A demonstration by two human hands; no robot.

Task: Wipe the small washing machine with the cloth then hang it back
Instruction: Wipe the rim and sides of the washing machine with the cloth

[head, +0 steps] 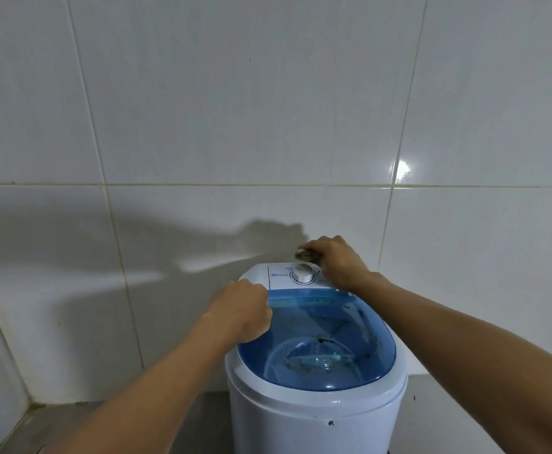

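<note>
Nearest to us are our two bare forearms, reaching forward from the lower corners over the small washing machine (315,404), a round, smooth white plastic tub standing on a grey floor against a glossy white tiled wall (235,126).

Our left hand (240,311) rests on the machine's left rim, just where the translucent blue lid (317,342) meets the white control panel (281,276); its fingers are curled into a loose fist, and we cannot tell whether they grip the rim or only press on it. Through the blue lid we see the ribbed drum floor and some dark specks and streaks.

Our right hand (337,262) is at the back right corner of the panel, close to the wall, just beyond the round white dial (303,274). Its fingers are bunched closed on a small, crumpled, greyish wad that we take for the cloth (304,254), of which only a scrap shows past the fingertips.

Both arms cast soft shadows on the tiles to the left, and a bright glint marks a tile seam on the right.
</note>
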